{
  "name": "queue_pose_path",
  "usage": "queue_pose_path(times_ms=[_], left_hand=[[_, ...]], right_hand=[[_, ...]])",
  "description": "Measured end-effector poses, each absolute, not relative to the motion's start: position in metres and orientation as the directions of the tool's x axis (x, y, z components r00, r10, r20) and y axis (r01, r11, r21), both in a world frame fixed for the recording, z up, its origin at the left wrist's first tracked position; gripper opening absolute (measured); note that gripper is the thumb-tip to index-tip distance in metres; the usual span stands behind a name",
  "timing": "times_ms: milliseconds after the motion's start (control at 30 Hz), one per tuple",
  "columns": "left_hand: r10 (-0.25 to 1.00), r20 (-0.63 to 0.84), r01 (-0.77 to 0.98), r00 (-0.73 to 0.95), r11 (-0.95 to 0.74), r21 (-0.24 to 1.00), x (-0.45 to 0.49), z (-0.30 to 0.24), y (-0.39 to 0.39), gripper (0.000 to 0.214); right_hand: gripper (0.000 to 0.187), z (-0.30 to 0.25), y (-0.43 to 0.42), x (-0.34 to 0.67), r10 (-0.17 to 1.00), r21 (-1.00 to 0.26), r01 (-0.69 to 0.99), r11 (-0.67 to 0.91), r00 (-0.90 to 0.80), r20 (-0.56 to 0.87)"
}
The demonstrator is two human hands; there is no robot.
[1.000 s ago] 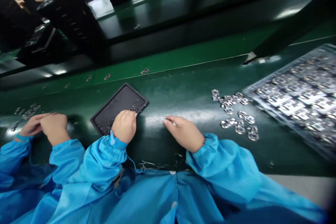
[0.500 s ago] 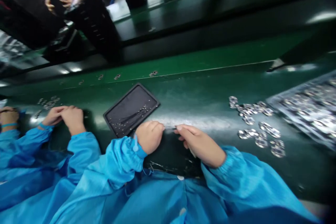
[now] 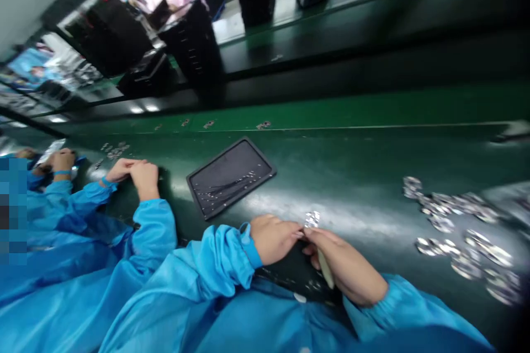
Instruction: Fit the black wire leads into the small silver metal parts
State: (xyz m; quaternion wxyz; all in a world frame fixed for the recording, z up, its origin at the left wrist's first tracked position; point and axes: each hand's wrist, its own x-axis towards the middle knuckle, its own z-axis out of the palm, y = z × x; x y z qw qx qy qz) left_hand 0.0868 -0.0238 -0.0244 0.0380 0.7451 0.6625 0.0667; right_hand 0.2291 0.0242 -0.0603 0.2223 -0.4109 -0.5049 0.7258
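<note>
Green-topped counter crosses the whole frame, with a black rectangular tray at centre and loose silver metal pieces heaped at right. A co-worker's blue-cuffed hands rest together at left. At lower centre, the person's left hand and right hand meet, fingers closed. A small silver metal piece stands just above their fingertips, long axis near upright; which hand pinches it, I cannot tell. The right hand also clasps a pale narrow strip, pointing toward the lower right.
</note>
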Motion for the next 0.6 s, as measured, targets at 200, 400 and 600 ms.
queue_pose_path(times_ms=[200, 400, 600], left_hand=[[0.960, 0.209, 0.935, 0.185, -0.237, 0.264, 0.084, -0.036, -0.017, 0.020], [0.936, 0.323, 0.952, 0.140, -0.218, 0.217, 0.094, -0.056, -0.004, 0.016], [0.963, 0.222, 0.966, 0.150, -0.190, 0.173, 0.096, -0.067, 0.005, 0.016]], right_hand=[[0.020, -0.057, 0.022, 0.229, 0.766, -0.842, 0.101, -0.530, -0.369, -0.527], [0.035, -0.051, 0.044, 0.234, 0.865, -0.865, -0.008, -0.502, -0.002, -0.502], [0.034, -0.053, 0.049, 0.231, 0.978, -0.973, 0.170, -0.157, 0.164, -0.129]])
